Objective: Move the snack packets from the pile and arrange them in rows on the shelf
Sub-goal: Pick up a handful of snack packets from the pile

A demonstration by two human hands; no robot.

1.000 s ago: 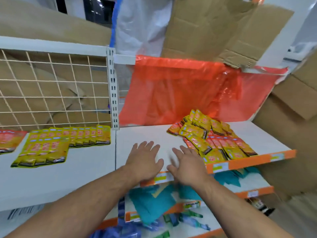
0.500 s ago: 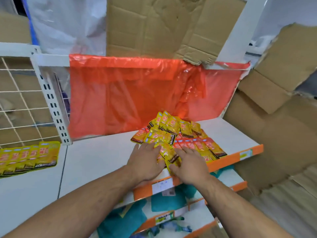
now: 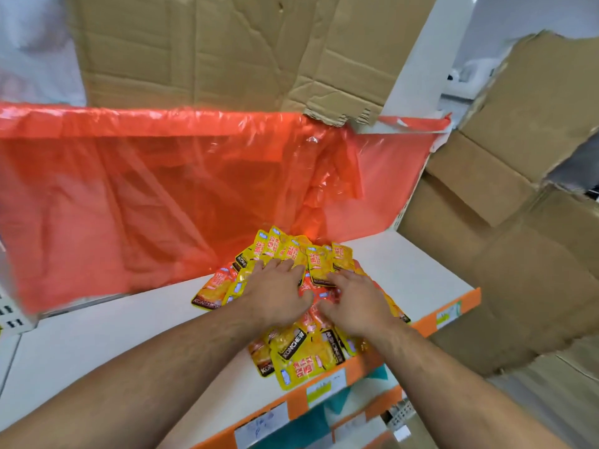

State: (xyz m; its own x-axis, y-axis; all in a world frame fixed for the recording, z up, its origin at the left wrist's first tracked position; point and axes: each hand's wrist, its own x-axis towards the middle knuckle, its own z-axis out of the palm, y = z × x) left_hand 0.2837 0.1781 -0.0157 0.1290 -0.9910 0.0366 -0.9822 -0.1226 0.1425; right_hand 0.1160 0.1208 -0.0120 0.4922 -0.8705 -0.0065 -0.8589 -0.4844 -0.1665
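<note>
A loose pile of yellow and orange snack packets (image 3: 303,350) lies on the white shelf (image 3: 129,345), right of its middle. My left hand (image 3: 278,291) lies flat on top of the pile with its fingers spread toward the far packets. Beside it, my right hand (image 3: 355,301) rests on the pile too, fingers bent slightly onto an upright yellow packet (image 3: 319,264). Neither hand has a packet lifted. Both hands hide the centre of the pile.
An orange plastic sheet (image 3: 162,202) hangs behind the shelf. Torn cardboard (image 3: 210,50) stands above it and more cardboard (image 3: 518,222) stands to the right. The shelf's orange front edge (image 3: 453,314) carries price labels, with lower shelves underneath.
Both hands moved forward from the shelf's front edge onto the pile. The view swung right, so the rows of packets on the left shelf have left the frame.
</note>
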